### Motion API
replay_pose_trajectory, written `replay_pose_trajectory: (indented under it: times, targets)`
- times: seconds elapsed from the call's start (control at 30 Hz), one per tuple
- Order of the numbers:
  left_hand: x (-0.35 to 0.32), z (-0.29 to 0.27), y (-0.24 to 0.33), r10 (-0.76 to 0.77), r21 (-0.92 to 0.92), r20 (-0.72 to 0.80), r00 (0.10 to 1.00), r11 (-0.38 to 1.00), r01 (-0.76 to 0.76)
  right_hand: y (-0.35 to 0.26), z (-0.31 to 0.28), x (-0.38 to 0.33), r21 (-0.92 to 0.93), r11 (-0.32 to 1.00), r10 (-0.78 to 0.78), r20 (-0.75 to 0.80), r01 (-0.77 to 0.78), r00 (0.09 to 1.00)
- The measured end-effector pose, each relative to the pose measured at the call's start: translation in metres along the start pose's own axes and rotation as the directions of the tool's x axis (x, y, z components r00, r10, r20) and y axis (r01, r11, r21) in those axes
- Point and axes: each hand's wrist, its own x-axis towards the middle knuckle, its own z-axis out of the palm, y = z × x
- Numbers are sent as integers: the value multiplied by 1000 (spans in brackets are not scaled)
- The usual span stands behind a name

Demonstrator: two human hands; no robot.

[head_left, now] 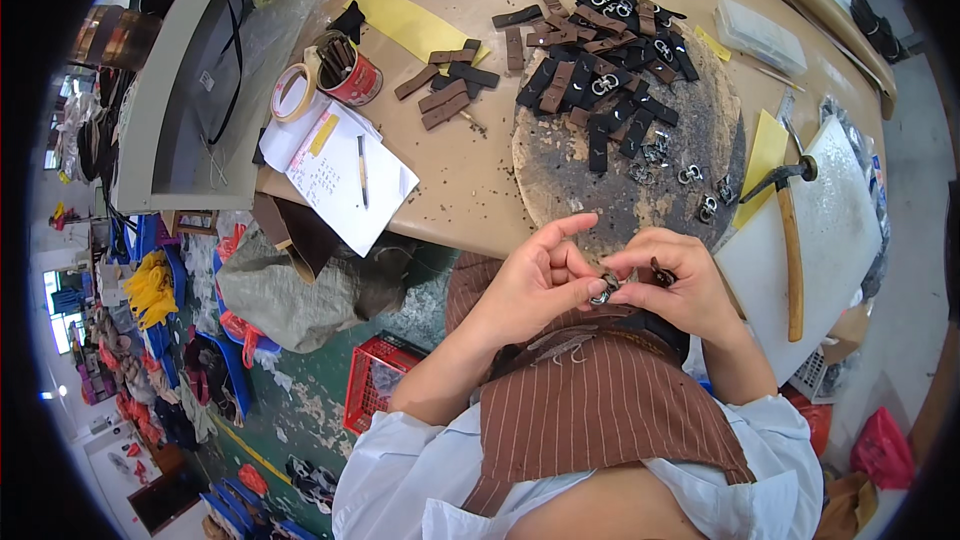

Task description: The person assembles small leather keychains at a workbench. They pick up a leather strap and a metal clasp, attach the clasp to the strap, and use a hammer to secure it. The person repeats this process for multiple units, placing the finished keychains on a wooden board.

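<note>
Left hand (540, 275): raised in front of the chest, just below the table edge; thumb and forefinger pinch a small metal buckle (603, 289); remaining fingers loosely curled.

Right hand (672, 285): meets the left at the fingertips; pinches the same buckle from the other side and grips a short dark leather strip (662, 274), whose end shows between the fingers. Whether the strip is threaded through the buckle cannot be told.

Round work board (600, 185): worn, dark-stained disc on the table (470, 185), directly beyond the hands.

Leather strips (590, 70): heap of brown and black pieces, some fitted with buckles, on the far part of the board; a smaller group (445, 90) lies on the table to its left.

Loose buckles (690, 180): several, scattered on the board's right side.

Hammer (790, 240): wooden handle, lying on a white slab (850, 230) to the right of the board.

Red tin (350, 75) with a tape roll (292, 92) beside it: far left of the table.

Papers and pen (362, 170): at the table's left edge
</note>
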Motion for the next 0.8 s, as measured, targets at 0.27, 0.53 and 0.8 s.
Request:
replay_pose_trajectory:
  times: [0.27, 0.53, 0.8]
  targets:
    - [-4, 4, -3, -32, 132, -14, 999, 991, 33, 5, -7, -5, -109, 971, -200, 106, 212, 974]
    - [-3, 5, -1, -72, 173, 21, 997, 983, 67, 15, -2, -12, -74, 969, -232, 49, 235, 972]
    - [11, 3, -9, -139, 244, -11, 990, 960, 137, 36, 2, -11, -175, 954, -243, 34, 245, 969]
